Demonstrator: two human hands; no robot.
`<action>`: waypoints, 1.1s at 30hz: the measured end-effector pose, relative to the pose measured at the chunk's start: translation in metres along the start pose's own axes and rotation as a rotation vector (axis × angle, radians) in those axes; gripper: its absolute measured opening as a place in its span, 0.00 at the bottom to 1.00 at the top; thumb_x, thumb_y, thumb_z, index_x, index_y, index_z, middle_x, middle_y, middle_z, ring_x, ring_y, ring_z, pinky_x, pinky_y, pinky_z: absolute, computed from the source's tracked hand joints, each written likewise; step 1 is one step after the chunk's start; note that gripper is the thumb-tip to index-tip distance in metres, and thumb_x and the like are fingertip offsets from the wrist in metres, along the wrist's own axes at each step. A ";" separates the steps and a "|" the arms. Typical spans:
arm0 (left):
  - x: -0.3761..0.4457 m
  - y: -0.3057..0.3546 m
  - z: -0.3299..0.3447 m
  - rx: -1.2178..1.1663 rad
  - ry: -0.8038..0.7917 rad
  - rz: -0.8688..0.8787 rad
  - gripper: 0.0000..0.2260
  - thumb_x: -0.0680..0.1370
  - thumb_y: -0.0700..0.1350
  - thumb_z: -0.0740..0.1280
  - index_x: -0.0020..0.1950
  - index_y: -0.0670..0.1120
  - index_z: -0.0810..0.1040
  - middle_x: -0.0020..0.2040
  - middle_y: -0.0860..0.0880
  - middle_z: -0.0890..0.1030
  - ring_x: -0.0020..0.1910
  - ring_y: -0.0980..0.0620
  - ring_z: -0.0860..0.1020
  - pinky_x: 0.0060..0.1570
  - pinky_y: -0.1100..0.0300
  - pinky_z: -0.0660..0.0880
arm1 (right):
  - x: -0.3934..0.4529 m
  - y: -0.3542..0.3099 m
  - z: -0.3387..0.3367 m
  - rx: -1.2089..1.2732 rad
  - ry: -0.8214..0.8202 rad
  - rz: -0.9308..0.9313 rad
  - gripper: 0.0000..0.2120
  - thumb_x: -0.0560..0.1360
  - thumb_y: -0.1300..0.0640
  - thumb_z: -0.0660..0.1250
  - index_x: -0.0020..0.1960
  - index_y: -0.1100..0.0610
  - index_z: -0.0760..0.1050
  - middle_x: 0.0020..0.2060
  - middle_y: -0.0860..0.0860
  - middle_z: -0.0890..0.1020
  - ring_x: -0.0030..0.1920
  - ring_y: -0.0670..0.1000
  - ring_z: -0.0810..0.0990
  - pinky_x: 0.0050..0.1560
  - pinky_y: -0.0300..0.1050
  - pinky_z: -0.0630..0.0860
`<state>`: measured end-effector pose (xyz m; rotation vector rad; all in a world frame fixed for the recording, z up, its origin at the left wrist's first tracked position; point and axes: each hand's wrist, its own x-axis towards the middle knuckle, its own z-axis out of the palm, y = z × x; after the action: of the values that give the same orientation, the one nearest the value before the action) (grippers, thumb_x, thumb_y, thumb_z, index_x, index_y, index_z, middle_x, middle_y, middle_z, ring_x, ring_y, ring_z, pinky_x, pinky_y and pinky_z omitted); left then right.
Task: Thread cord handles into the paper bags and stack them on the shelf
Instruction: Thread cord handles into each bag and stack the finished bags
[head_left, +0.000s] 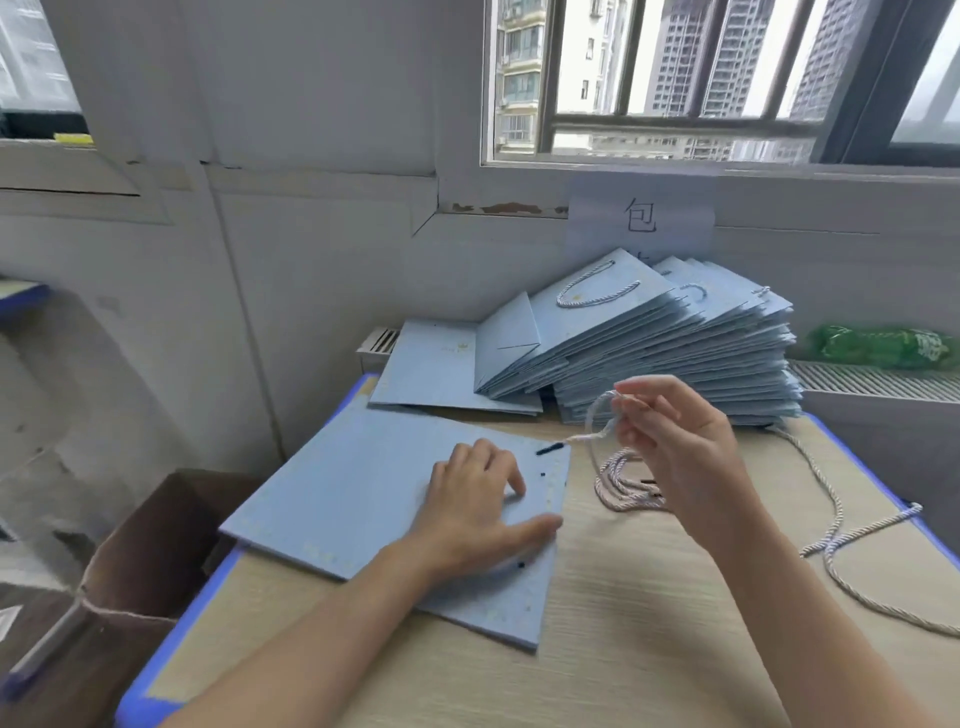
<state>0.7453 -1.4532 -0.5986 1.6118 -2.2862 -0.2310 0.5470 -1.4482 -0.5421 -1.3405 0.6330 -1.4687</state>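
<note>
While left hand (480, 512) presses bag (363, 499) flat, right hand (675, 447) pinches cord (597, 415) (seemingly) just beside.

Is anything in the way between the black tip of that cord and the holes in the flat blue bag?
Nothing visible. The right hand pinches the cord, whose black tip hangs just above the flat bag near its punched holes. The left hand presses the bag beside them, not over them.
</note>
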 end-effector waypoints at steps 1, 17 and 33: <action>0.001 -0.002 0.000 -0.014 0.005 0.000 0.27 0.65 0.75 0.54 0.50 0.55 0.67 0.55 0.55 0.67 0.57 0.54 0.64 0.57 0.58 0.61 | 0.001 0.001 -0.002 -0.002 0.003 0.018 0.05 0.66 0.58 0.70 0.41 0.52 0.82 0.34 0.52 0.79 0.35 0.47 0.75 0.38 0.36 0.74; -0.010 0.012 -0.006 0.072 -0.095 0.064 0.24 0.70 0.66 0.65 0.54 0.49 0.66 0.55 0.53 0.65 0.57 0.52 0.62 0.57 0.58 0.61 | -0.010 0.025 -0.011 -1.302 -0.361 0.264 0.05 0.71 0.58 0.70 0.43 0.48 0.79 0.43 0.45 0.75 0.40 0.44 0.73 0.42 0.38 0.69; -0.061 0.012 -0.004 -0.025 -0.118 0.015 0.40 0.64 0.69 0.56 0.74 0.56 0.55 0.76 0.57 0.51 0.72 0.62 0.44 0.71 0.59 0.48 | -0.034 0.039 0.032 -1.112 -0.619 -0.130 0.04 0.73 0.59 0.69 0.43 0.52 0.82 0.36 0.44 0.76 0.35 0.36 0.72 0.39 0.28 0.66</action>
<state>0.7549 -1.3919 -0.6023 1.6079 -2.3723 -0.3585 0.5856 -1.4234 -0.5821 -2.5736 0.9942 -0.6361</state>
